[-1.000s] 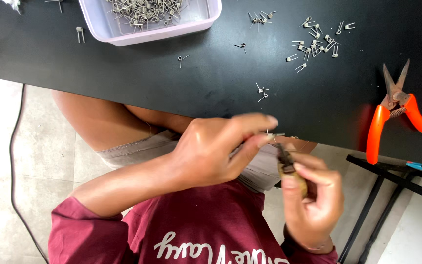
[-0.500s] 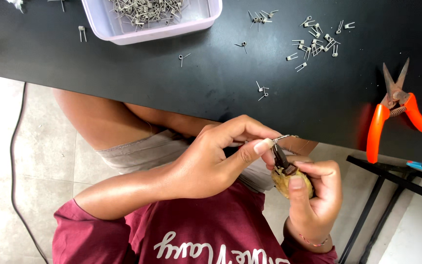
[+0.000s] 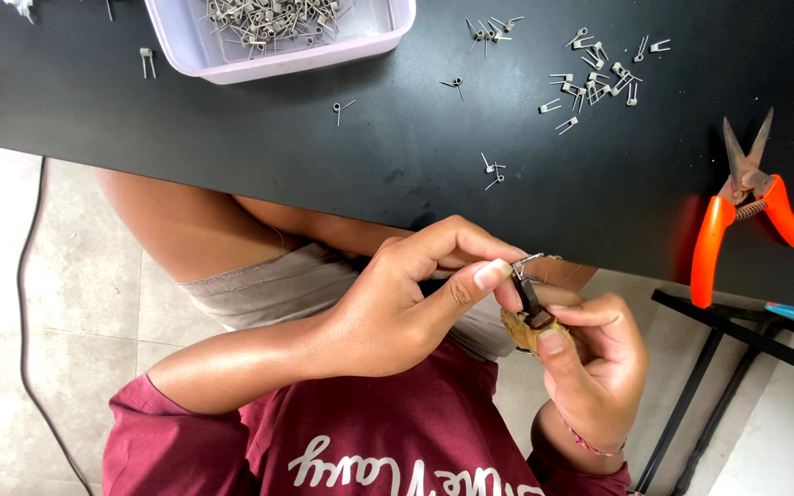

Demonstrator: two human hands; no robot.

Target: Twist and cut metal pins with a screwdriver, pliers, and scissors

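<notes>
My left hand (image 3: pixel 397 303) has closed in, pinching the wire part (image 3: pixel 527 262) onto the pliers (image 3: pixel 530 298) my right hand (image 3: pixel 595 367) grips.

Left hand (image 3: pixel 406 308) pinching (right hand (image 3: pixel 595 363) clenched)

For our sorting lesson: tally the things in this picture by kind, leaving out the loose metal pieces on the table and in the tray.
Hands: 2 (left hand, right hand)
Plastic tray: 1
Orange-handled cutters: 1
Small dark tool in the right hand's grip: 1
Wire piece pinched by the left hand: 1
Total: 6
</notes>
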